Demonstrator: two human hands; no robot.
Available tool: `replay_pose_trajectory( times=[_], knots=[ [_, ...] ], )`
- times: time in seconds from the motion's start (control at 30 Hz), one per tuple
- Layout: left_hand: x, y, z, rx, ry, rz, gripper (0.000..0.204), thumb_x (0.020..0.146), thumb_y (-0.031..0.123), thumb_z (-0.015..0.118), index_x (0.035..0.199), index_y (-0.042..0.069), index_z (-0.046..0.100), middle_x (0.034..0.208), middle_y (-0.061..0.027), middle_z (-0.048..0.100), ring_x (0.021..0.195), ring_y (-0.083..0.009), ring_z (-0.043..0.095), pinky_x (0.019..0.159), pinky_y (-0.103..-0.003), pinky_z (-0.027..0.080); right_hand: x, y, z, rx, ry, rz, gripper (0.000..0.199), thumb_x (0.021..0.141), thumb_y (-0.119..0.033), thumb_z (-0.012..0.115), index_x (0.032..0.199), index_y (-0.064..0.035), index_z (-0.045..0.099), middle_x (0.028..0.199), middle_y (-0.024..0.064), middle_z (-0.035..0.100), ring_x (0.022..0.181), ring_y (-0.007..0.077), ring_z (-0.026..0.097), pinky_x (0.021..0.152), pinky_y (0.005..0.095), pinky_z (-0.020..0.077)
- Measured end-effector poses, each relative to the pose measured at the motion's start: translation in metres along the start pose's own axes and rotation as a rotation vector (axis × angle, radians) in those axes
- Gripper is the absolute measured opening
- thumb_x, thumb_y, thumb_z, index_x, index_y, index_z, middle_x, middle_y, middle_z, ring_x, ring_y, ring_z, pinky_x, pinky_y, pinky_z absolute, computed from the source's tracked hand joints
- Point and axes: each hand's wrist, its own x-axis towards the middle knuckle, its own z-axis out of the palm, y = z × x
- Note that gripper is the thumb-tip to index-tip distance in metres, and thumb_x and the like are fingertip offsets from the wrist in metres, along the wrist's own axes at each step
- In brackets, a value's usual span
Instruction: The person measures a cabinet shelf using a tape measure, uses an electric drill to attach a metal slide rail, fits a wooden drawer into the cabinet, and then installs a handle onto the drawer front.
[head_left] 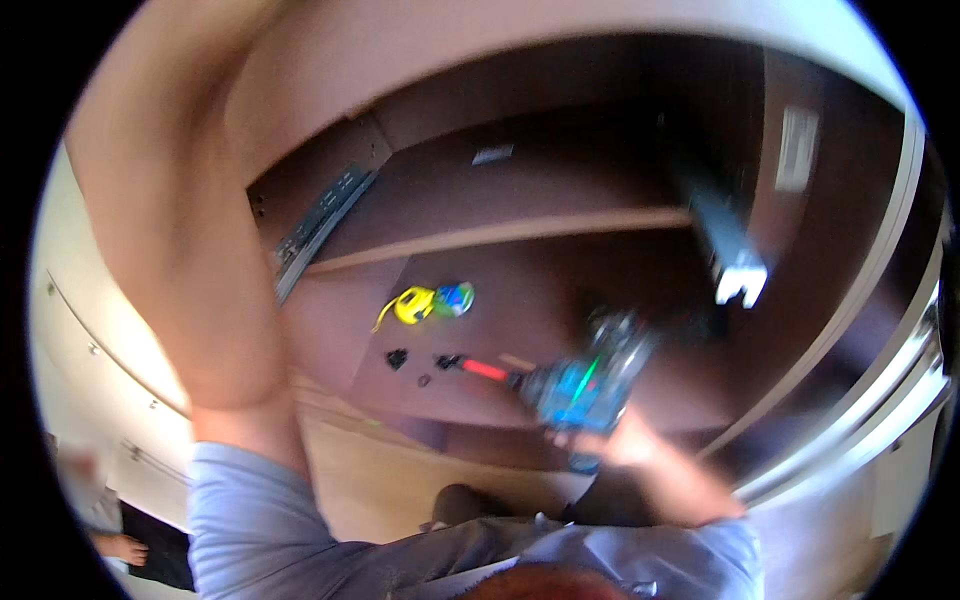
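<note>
Drill [585, 385] first: you have the blue-green power drill in your right hand [625, 445], fingers wrapped tight round its grip, with a red-shafted bit [483, 369] pointing left across the floor panel of the brown cabinet [560, 180]. The tool is blurred, so you cannot read whether the bit tip is seated on anything; it seems to end near a small dark fitting [445, 361] lying on that panel.

Your left arm [190, 230] reaches up and out past the top-left rim of the cabinet. Your left hand is out of sight, so whether it is gripping or spread flat cannot be told.

Judging from what is already in place: a metal drawer runner [325, 215] is fixed on the left wall of the cabinet, and another runner [730, 250] shows on the right wall, pale at its near end. A shelf edge [500, 232] crosses between them. So the side hardware looks mounted.

What seems left sits on the floor panel: a second dark fitting [397, 357] and a smaller piece beside it lie loose toward the left, apparently not yet fastened. A yellow tape measure [412, 305] with a green-blue object [455, 297] touching it rests further back, toward the shelf edge.
</note>
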Motion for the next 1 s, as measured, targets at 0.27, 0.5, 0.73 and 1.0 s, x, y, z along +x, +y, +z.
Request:
replay_pose_trajectory(
  times=[0.27, 0.5, 0.73, 1.0],
  knots=[
    [-0.218, 0.085, 0.149, -1.069, 0.68, -0.835, 0.018, 0.09, 0.003, 0.078, 0.104, 0.0, 0.067, 0.099, -0.0149, 0.068, 0.08, -0.0215, 0.066, 0.074, -0.032, 0.056, -0.029, 0.014, 0.028, 0.098, 0.174, -0.173, 0.038, 0.087, -0.008, 0.08, 0.122, -0.006, 0.066, 0.106, 0.007, 0.073, 0.095, 0.0177, 0.071, 0.09, 0.0357, 0.0573],
    [-0.273, 0.135, 0.184, -1.372, 0.515, -1.116, 0.02, 0.096, 0.014, 0.075, 0.109, 0.002, 0.067, 0.101, -0.0145, 0.067, 0.088, -0.0262, 0.069, 0.078, -0.036, 0.06, -0.053, 0.036, 0.047, 0.151, 0.142, -0.109, 0.036, 0.089, -0.018, 0.081, 0.123, -0.0104, 0.068, 0.109, 0.0083, 0.074, 0.096, 0.0202, 0.072, 0.085, 0.0357, 0.0615],
    [-0.306, 0.149, 0.178, -1.246, 0.563, -1.214, 0.02, 0.095, 0.014, 0.075, 0.109, 0.001, 0.067, 0.105, -0.0177, 0.068, 0.083, -0.0265, 0.071, 0.072, -0.034, 0.061, -0.025, 0.065, 0.056, 0.043, 0.042, -0.28, 0.027, 0.091, -0.017, 0.078, 0.117, -0.0122, 0.07, 0.107, 0.0077, 0.074, 0.096, 0.022, 0.072, 0.083, 0.0355, 0.0607],
    [-0.307, 0.138, 0.162, -1.227, 0.404, -1.369, 0.021, 0.094, 0.013, 0.076, 0.108, 0.0, 0.066, 0.099, -0.0169, 0.071, 0.081, -0.0276, 0.075, 0.07, -0.034, 0.061, -0.019, 0.098, 0.06, 0.071, 0.026, -0.251, 0.039, 0.088, -0.013, 0.079, 0.125, -0.0131, 0.067, 0.118, 0.0087, 0.072, 0.104, 0.0231, 0.071, 0.092, 0.0347, 0.0592]
  ],
)
